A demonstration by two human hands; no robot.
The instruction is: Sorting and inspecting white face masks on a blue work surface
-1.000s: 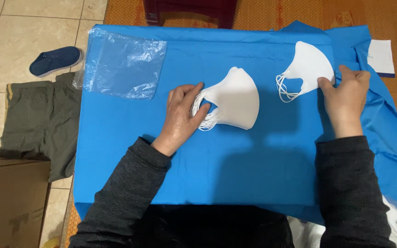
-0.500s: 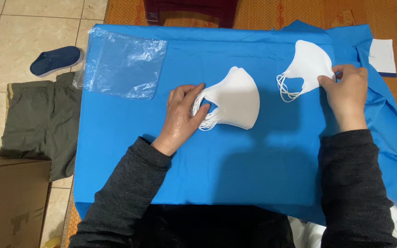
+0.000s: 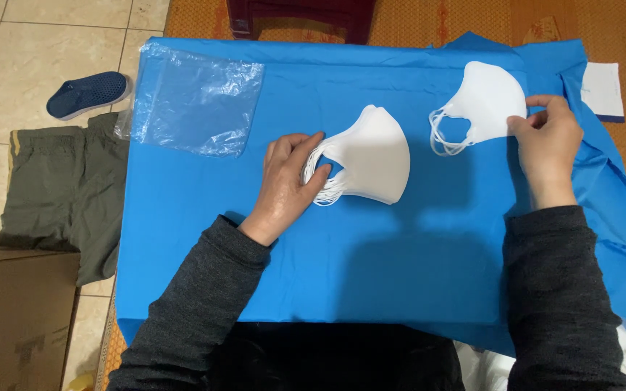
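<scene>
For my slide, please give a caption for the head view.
Left hand rests on stacked white masks; right hand holds another mask.

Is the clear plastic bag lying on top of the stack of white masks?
No, the clear plastic bag lies flat, apart from the mask stack.

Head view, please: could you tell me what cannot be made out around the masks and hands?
- Mask stack: count unreadable, layers too thin.
- Ear loops under left hand: partly covered by fingers.
- Second mask pile: edge hidden by right hand.
- Cardboard box: cut off by frame edge.
</scene>
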